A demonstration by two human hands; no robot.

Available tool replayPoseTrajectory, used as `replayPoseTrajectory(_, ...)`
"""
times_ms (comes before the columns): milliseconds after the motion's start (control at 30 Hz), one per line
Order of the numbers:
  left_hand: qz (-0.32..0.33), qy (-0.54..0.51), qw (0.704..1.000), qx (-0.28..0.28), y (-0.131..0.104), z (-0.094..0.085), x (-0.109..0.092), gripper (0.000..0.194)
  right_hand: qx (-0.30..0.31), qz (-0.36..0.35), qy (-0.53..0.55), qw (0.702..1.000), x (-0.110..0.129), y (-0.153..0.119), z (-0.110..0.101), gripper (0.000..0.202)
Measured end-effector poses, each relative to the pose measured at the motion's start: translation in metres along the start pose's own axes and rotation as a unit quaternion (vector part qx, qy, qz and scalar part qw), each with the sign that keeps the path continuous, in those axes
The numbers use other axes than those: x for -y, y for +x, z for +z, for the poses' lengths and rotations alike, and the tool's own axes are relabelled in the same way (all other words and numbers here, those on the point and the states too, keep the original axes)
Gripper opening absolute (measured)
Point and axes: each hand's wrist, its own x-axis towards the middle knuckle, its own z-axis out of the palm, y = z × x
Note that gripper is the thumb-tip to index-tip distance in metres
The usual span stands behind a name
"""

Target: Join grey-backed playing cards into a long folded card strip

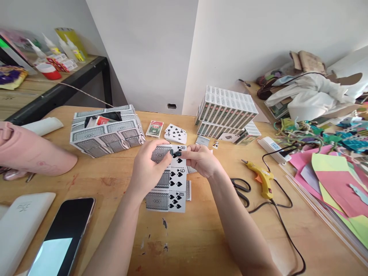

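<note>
Both my hands meet at the top of a panel of overlapping playing cards, with an eight (180, 156), a nine (177, 179) and a ten of spades (176, 202) showing down its right side. Grey patterned card backs (157, 201) run down its left side. My left hand (149, 163) is closed on the upper left part, thumb in front and fingers partly hidden behind. At the eight, my right hand (201, 158) pinches the upper right edge. The two thumbs nearly touch. More grey-backed cards show partly behind the panel.
A box made of cards (112, 132) stands left, stacked card packs (227, 109) at the back right. Loose cards (175, 134) and a card pack (154, 129) lie between. Scissors (242, 189), a corded yellow glue gun (262, 177), a phone (61, 234) and a pink bottle (37, 149) surround my arms.
</note>
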Motion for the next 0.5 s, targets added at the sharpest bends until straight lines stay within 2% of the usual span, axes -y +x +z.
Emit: replayPoseTrajectory(500,0.000,0.002,1.000,0.005,0.0004,-0.0005,-0.0001,0.019,0.014,0.004,0.000,1.000,-0.0003,0.0002,-0.0012,0.024)
